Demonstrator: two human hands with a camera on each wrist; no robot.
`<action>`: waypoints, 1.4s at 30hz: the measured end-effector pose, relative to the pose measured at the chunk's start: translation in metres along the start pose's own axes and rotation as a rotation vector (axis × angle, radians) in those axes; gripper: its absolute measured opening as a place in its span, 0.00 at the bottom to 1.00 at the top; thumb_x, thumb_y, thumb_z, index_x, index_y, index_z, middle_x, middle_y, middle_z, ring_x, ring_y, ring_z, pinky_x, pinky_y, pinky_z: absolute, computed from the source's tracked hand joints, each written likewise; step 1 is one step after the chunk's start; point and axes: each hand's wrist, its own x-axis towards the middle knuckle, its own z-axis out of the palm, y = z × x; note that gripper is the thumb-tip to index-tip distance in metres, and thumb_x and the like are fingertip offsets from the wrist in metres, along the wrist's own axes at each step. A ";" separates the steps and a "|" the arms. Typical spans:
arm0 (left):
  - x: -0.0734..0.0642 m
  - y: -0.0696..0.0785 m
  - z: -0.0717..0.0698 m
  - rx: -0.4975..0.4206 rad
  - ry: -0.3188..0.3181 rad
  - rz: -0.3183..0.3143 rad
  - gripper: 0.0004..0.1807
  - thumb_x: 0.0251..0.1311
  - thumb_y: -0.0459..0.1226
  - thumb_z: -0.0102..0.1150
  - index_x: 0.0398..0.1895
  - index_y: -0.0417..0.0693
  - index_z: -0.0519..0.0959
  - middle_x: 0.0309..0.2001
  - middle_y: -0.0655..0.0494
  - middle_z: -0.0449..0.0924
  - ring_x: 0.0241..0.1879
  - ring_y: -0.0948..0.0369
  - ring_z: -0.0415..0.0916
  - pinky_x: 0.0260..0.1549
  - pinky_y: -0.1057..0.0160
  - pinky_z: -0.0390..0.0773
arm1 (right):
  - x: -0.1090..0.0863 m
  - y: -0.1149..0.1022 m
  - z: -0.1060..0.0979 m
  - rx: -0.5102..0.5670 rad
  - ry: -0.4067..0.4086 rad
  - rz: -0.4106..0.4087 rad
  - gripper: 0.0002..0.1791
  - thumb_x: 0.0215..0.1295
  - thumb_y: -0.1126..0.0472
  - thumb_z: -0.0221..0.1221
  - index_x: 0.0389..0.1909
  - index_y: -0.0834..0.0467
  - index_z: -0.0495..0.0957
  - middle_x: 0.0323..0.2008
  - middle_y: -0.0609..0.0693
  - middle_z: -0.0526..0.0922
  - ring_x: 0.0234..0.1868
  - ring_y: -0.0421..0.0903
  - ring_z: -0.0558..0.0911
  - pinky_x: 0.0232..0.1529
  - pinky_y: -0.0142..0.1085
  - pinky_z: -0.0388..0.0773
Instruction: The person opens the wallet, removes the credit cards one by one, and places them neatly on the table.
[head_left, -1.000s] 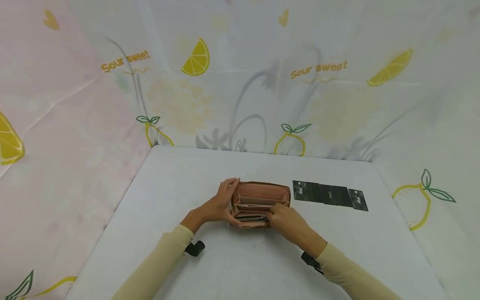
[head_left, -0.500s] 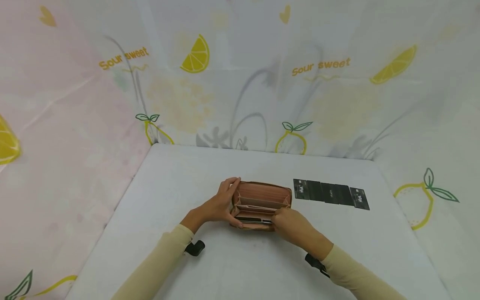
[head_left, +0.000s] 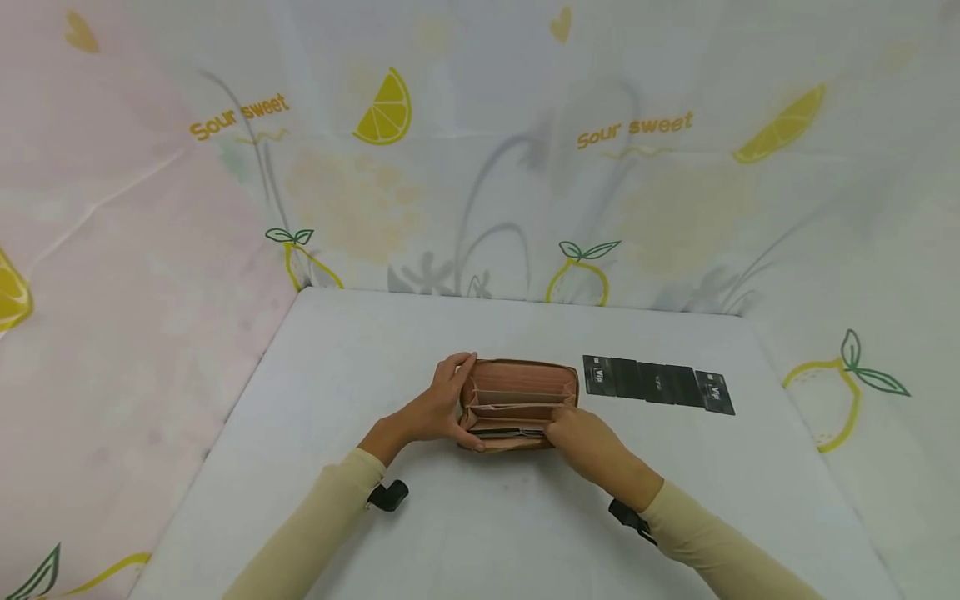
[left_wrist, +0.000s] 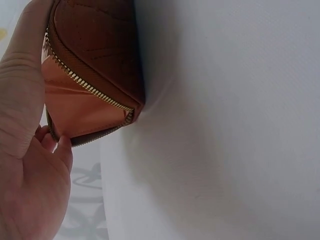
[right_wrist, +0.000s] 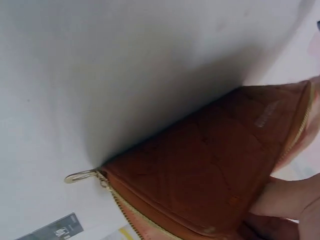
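Where your left hand grips the left end of the brown wallet, its thumb bends onto the near edge and its other fingers reach the far edge — a wide hold with the wallet between them; your right hand is at the wallet's right end, its fingers curled and dipping inside toward the front compartment; their tips are hidden, so you cannot tell what, if anything, they pinch. The wallet sits near the middle of the white table, its mouth spread and facing up; you can see its inner dividers, a pale strip across the middle and a thin dark strip along the front, too small to make out; from your left wrist, brass-coloured zip teeth show along its edge; from your right wrist, a gold-coloured zip pull juts from a corner. Just beside the wallet, to its right, lies a row of 5 dark cards — the 2 end ones marked "Vip"; your 2 beige sleeves each have a black wrist camera near the cuff; behind the table is a pale backdrop printed with lemons and "Sour sweet".
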 end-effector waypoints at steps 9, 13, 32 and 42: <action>-0.002 -0.001 -0.003 -0.025 -0.017 -0.097 0.79 0.31 0.64 0.77 0.77 0.39 0.37 0.73 0.42 0.39 0.69 0.47 0.42 0.62 0.43 0.61 | -0.004 0.006 0.015 -0.081 0.376 -0.130 0.13 0.52 0.71 0.71 0.39 0.68 0.83 0.35 0.58 0.78 0.36 0.49 0.76 0.38 0.36 0.78; 0.000 0.000 -0.003 -0.010 -0.007 -0.066 0.78 0.32 0.64 0.76 0.77 0.36 0.37 0.71 0.42 0.42 0.68 0.46 0.43 0.63 0.45 0.60 | -0.006 0.008 0.018 -0.087 0.378 -0.124 0.14 0.50 0.71 0.72 0.39 0.68 0.82 0.35 0.57 0.78 0.37 0.49 0.79 0.39 0.36 0.79; 0.000 0.000 0.000 0.002 0.003 -0.031 0.78 0.32 0.62 0.78 0.77 0.37 0.36 0.70 0.42 0.44 0.68 0.46 0.43 0.63 0.45 0.59 | -0.007 0.015 0.013 0.098 0.625 -0.296 0.24 0.78 0.67 0.36 0.33 0.65 0.82 0.30 0.52 0.75 0.30 0.44 0.74 0.33 0.33 0.77; -0.001 0.002 -0.001 0.007 0.000 -0.027 0.78 0.33 0.59 0.79 0.77 0.38 0.36 0.72 0.43 0.42 0.70 0.46 0.40 0.65 0.45 0.57 | -0.017 0.032 0.004 0.475 0.676 -0.056 0.10 0.51 0.74 0.69 0.36 0.62 0.84 0.34 0.50 0.82 0.32 0.43 0.81 0.29 0.31 0.79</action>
